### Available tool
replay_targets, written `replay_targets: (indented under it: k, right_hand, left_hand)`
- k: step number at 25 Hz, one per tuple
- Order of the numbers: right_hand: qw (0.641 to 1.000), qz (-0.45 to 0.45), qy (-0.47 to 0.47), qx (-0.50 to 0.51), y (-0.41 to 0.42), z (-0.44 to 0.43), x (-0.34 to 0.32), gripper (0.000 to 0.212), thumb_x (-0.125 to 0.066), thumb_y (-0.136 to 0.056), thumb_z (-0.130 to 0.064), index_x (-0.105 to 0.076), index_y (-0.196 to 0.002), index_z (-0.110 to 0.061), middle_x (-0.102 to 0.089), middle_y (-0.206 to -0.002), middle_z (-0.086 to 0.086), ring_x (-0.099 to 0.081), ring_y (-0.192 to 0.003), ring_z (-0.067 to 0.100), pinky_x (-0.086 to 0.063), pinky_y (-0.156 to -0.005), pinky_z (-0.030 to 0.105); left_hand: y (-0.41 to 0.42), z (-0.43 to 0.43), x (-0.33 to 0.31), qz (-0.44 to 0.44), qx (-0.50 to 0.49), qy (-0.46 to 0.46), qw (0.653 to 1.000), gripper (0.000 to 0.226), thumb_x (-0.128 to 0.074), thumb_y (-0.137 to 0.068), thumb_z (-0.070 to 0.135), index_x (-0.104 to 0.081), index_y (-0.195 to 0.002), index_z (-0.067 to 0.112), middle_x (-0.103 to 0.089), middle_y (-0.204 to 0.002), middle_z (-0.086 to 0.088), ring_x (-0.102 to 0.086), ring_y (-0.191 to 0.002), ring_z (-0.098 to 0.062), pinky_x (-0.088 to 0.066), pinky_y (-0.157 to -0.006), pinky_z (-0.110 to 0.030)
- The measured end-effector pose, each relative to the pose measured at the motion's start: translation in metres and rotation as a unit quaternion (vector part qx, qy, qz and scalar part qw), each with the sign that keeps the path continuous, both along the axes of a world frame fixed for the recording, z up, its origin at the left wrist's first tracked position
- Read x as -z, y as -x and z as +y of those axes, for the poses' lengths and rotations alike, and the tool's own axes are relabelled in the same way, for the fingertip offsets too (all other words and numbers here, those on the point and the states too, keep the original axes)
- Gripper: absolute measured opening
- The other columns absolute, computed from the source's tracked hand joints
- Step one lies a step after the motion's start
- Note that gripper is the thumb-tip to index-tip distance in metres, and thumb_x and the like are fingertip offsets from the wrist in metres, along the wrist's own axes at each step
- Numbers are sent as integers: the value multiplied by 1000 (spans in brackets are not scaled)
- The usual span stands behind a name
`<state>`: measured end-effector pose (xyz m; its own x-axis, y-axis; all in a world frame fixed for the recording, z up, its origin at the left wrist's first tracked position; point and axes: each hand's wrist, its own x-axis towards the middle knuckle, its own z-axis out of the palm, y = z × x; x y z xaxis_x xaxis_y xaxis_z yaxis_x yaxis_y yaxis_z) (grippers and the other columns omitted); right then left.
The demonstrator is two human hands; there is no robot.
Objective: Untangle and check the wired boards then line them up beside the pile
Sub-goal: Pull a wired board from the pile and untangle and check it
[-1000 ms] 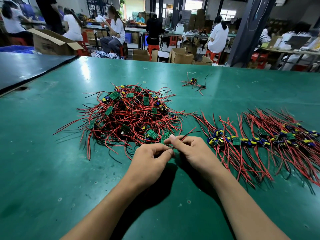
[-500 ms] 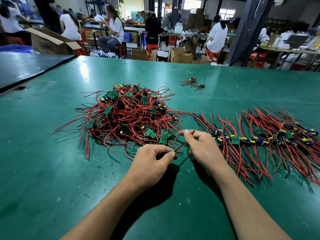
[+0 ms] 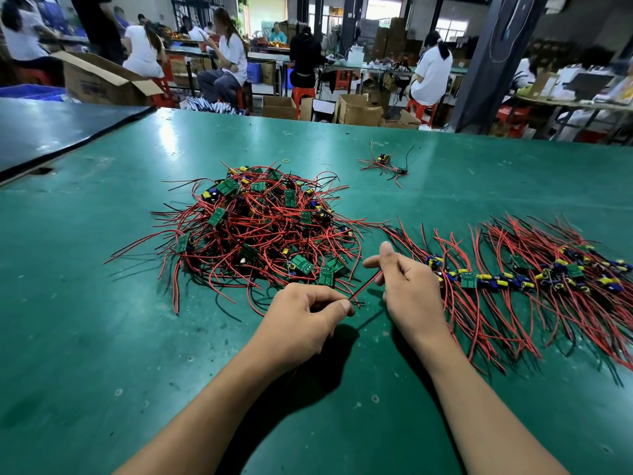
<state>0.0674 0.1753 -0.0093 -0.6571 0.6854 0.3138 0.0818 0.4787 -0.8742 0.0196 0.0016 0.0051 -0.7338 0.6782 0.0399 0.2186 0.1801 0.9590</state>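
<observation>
Here, low over the green table (image 3: 102, 337), the left hand (image 3: 305, 313) pinches one end of a red wire (image 3: 364, 286) with curled fingers. The right hand (image 3: 407, 293) grips the other end, forefinger raised, between the pile (image 3: 260, 231) and the lined-up row (image 3: 513, 279). Workers (image 3: 226, 63) sit behind.

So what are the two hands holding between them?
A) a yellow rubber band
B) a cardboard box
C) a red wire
C: a red wire runs straight between the left hand and the right hand, both pinching it.
</observation>
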Motion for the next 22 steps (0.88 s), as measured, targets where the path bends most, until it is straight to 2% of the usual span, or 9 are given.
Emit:
replay_targets:
  k: [3, 6, 8, 10, 11, 13, 18, 20, 22]
  right_hand:
    - [994, 7, 106, -38, 1, -1, -2, 51, -47, -101, -52, -77, -71, -23, -54, -59, -4, -43, -44, 8, -34, -51, 25]
    - [966, 40, 243, -78, -1, -3, -8, 54, -55, -82, -73, -79, -79, -25, -50, -57, -6, -31, -37, 7, -22, -39, 18]
    - [961, 19, 261, -83, -2, -2, -11, 67, -57, -66, -91, -78, -84, -30, -52, -59, -8, -35, -38, 8, -24, -41, 19]
    - [960, -12, 266, -91, -1, -3, -14, 80, -56, -52, -99, -77, -88, -31, -55, -60, -7, -39, -40, 10, -26, -42, 20]
    - [958, -26, 269, -99, -2, -4, -14, 87, -57, -49, -100, -76, -90, -25, -55, -61, -4, -40, -41, 12, -27, -42, 20]
    - [955, -51, 264, -128, -3, -8, -15, 93, -64, -48, -96, -72, -92, -14, -56, -62, -1, -43, -43, 13, -31, -40, 20]
    - [937, -69, 267, -216, -8, -21, -20, 59, -80, -61, -60, -68, -92, -12, -61, -66, -5, -51, -47, 11, -38, -41, 19]
    - [931, -74, 266, -238, -10, -28, -21, 52, -83, -65, -49, -61, -93, -11, -59, -65, -8, -54, -50, 12, -41, -44, 19]
    - [934, -75, 238, -255, -10, -39, -22, 48, -86, -69, -39, -56, -92, -11, -60, -65, -8, -59, -54, 14, -46, -47, 23]
  left_hand:
    - [0, 0, -4, -30, 6, -3, 1000, 16, -61, -95, 18, -72, -86, 11, -60, -54, -2, -51, -42, -18, -42, -48, -21]
    - [3, -3, -10, -194, 33, -56, 979, 18, -57, -97, 17, -72, -95, 6, -69, -68, -8, -59, -52, -17, -49, -52, -22]
    - [5, -3, -15, -285, 55, -89, 953, 19, -53, -97, 10, -69, -99, 1, -71, -74, -12, -63, -57, -18, -52, -52, -24]
    - [5, -2, -17, -315, 40, -115, 941, 17, -51, -97, 5, -67, -98, -1, -72, -77, -14, -66, -61, -20, -55, -53, -26]
    - [6, -2, -17, -318, 21, -132, 939, 16, -51, -97, 4, -66, -98, 0, -73, -79, -15, -69, -64, -21, -57, -56, -27]
    - [8, -1, -18, -315, -20, -178, 932, 16, -50, -97, 5, -64, -101, -1, -75, -86, -16, -73, -72, -24, -60, -65, -31]
    - [11, 0, -20, -343, -70, -266, 898, 25, -47, -101, 15, -57, -117, 0, -74, -103, -16, -73, -88, -25, -59, -81, -36]
    - [11, -1, -23, -362, -69, -269, 890, 32, -43, -102, 30, -55, -121, 7, -72, -111, -13, -70, -100, -23, -58, -83, -35]
    - [12, -1, -24, -389, -72, -288, 872, 39, -40, -101, 39, -52, -125, 12, -70, -118, -15, -65, -113, -26, -57, -77, -33]
